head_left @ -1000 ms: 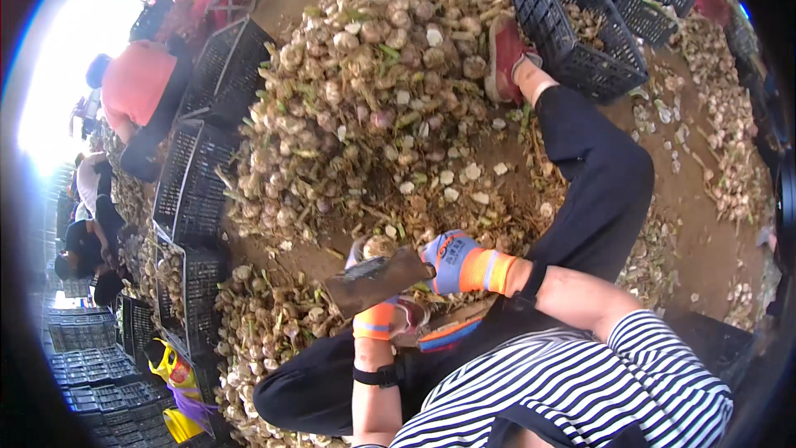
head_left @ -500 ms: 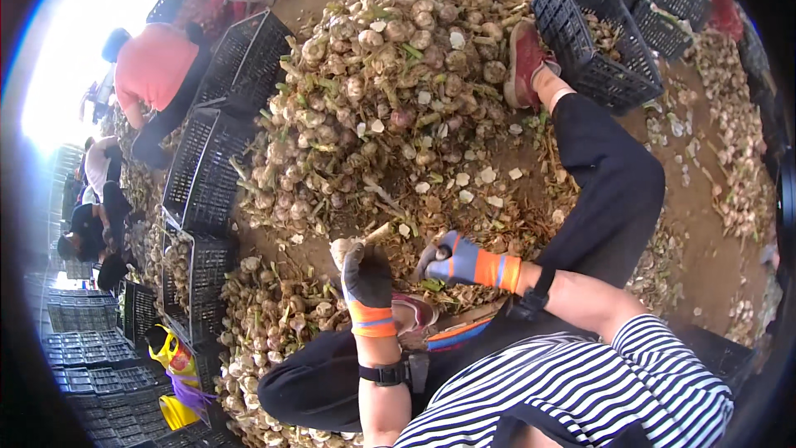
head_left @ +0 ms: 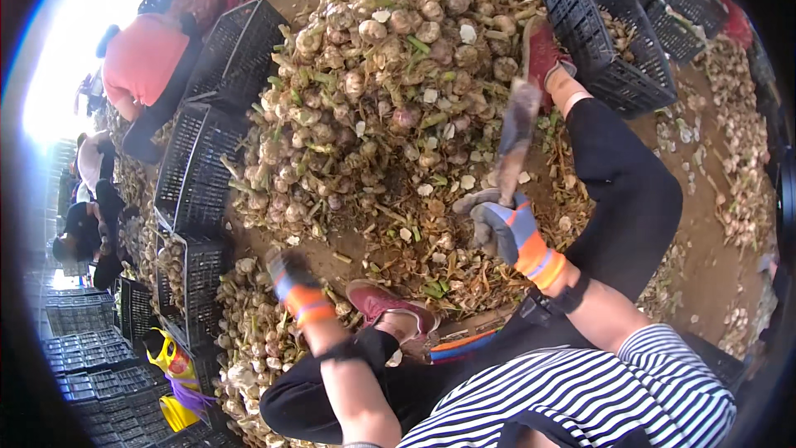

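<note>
My right hand point(head_left: 516, 236), in a grey, blue and orange work glove, is closed round the handle of a knife point(head_left: 516, 137). Its brownish blade points up and away, blurred by motion. Off to the left, my left hand point(head_left: 300, 286), gloved alike, is over the edge of a heap of trimmed garlic bulbs point(head_left: 249, 323). Motion smears its fingers, so whether they hold anything does not show. A large pile of garlic with stems point(head_left: 373, 91) rises in front of me. Cut stems and dry peelings point(head_left: 439, 257) litter the ground between my legs.
Black plastic crates point(head_left: 199, 166) line the left side. More crates point(head_left: 609, 41) stand at the far right beside my red shoe point(head_left: 543, 54). Other people work at the left, one in a pink shirt point(head_left: 145, 58). A yellow and purple bag point(head_left: 176, 365) hangs by the left crates.
My left hand has moved left, from the middle to the trimmed heap; the garlic bulb it held is no longer discernible. My right hand has moved right and forward, its knife swung upward.
</note>
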A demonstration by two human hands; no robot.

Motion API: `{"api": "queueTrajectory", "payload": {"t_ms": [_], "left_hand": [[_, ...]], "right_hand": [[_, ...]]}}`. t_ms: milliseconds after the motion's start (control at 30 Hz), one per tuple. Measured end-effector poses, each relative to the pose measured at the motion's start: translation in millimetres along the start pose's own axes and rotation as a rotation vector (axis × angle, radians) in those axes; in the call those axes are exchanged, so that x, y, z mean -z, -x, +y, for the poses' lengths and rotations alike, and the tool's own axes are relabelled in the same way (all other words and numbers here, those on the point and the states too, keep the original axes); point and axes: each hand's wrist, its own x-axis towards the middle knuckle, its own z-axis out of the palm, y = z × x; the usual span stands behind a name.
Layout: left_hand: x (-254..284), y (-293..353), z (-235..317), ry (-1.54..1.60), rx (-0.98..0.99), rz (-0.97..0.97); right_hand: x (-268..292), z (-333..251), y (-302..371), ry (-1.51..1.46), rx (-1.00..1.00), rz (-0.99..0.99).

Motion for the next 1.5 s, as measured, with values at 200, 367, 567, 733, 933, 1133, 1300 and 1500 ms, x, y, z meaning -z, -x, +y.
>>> {"api": "queueTrajectory", "payload": {"t_ms": [200, 367, 567, 733, 933, 1133, 1300, 1500], "left_hand": [[-29, -42, 199, 1.024, 0.257, -0.450], [9, -27, 213, 1.071, 0.062, -0.401], [86, 66, 242, 0.769, -0.548, -0.656], [67, 77, 248, 0.868, -0.483, -0.649], [76, 33, 131, 2.417, 0.856, -0.384], [66, -46, -160, 2.744, 0.574, 0.400], [21, -80, -243, 2.394, 0.883, 1.045], [-26, -69, -32, 2.085, 0.808, 0.292]], "right_hand": [[9, -14, 17, -0.098, -0.037, -0.001], [14, -18, 6, -0.077, -0.010, 0.150], [-1, -18, 4, 0.017, -0.080, 0.061], [0, 7, 9, 0.041, -0.007, 0.052], [-20, 12, 16, 0.144, 0.043, 0.152], [-43, 31, 22, 0.134, -0.076, 0.013], [-43, 31, 22, 0.180, 0.011, -0.033], [-33, 25, 18, 0.162, -0.063, -0.001]]}}
